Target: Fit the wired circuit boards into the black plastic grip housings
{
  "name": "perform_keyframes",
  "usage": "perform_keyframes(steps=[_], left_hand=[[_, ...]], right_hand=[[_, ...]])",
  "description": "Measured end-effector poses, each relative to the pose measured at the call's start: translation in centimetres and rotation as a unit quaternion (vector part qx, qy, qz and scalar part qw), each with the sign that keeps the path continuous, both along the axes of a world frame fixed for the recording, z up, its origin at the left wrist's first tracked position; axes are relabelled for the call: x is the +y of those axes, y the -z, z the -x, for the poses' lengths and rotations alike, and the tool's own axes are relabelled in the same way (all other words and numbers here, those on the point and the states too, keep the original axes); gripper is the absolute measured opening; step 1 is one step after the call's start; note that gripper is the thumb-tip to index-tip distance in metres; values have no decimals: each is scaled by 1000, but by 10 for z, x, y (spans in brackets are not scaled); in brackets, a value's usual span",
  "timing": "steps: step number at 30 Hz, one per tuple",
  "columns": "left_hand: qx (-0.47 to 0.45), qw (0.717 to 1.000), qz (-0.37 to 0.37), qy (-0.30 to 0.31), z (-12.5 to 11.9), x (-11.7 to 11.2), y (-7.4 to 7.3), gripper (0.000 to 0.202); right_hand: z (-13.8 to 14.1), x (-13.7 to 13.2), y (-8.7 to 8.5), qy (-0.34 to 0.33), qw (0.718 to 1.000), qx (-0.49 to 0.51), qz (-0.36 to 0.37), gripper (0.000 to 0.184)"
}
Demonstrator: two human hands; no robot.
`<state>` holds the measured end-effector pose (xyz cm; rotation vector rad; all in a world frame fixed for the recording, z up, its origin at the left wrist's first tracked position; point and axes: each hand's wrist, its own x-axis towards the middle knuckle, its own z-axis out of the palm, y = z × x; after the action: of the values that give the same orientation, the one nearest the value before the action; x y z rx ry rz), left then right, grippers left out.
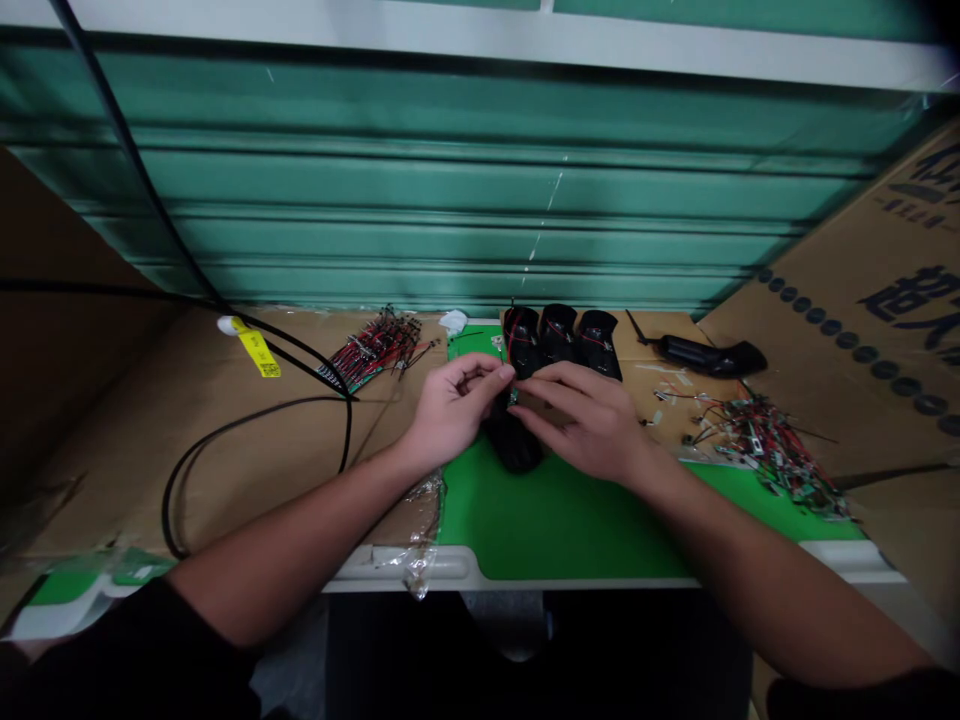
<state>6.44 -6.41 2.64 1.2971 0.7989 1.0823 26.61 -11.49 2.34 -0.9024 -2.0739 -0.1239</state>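
Observation:
My left hand (452, 412) and my right hand (583, 422) meet over a green mat (562, 520). Between their fingertips sits a small circuit board (513, 397), partly hidden. Below it, a black case (514, 446) rests on the mat, its top covered by my fingers. My left fingers curl around the case, and my right fingertips press at the board. Just beyond my hands stand several matching black cases (577, 340) with red wires, side by side.
A bundle of red and black wires (373, 350) lies on cardboard to the left. A heap of small boards and wires (772, 450) lies to the right, beyond a black corded tool (709, 355). A black cable (225, 430) loops left. Green roller shutter (450, 200) stands behind.

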Motion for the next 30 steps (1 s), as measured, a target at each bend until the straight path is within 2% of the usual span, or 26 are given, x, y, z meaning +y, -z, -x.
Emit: perform_keyframes(steps=[5,11,13,16,18,21,24,30], left_hand=[[-14,999,-4,-31,0,0,0,41],[-39,999,27,-9,3,-2,1,35],[-64,996,56,0,7,3,-1,32],[-79,992,96,16,13,13,-5,37],[-51,993,106,26,15,18,-9,39],[28,993,105,43,16,18,-11,37],[67,991,97,54,14,13,-10,34],[-3,994,102,30,12,10,-9,34]], right_hand=[[-2,0,-4,43,997,39,-41,21],[-3,0,-4,98,991,75,-50,19],[-4,0,-5,81,994,67,-39,20],[-6,1,-5,9,1000,26,-9,21],[-7,1,-5,-37,999,-2,10,21],[-8,2,-4,-67,997,-21,20,21],[-10,3,-2,-67,997,-29,21,24],[-11,3,1,-3,1000,3,-10,24]])
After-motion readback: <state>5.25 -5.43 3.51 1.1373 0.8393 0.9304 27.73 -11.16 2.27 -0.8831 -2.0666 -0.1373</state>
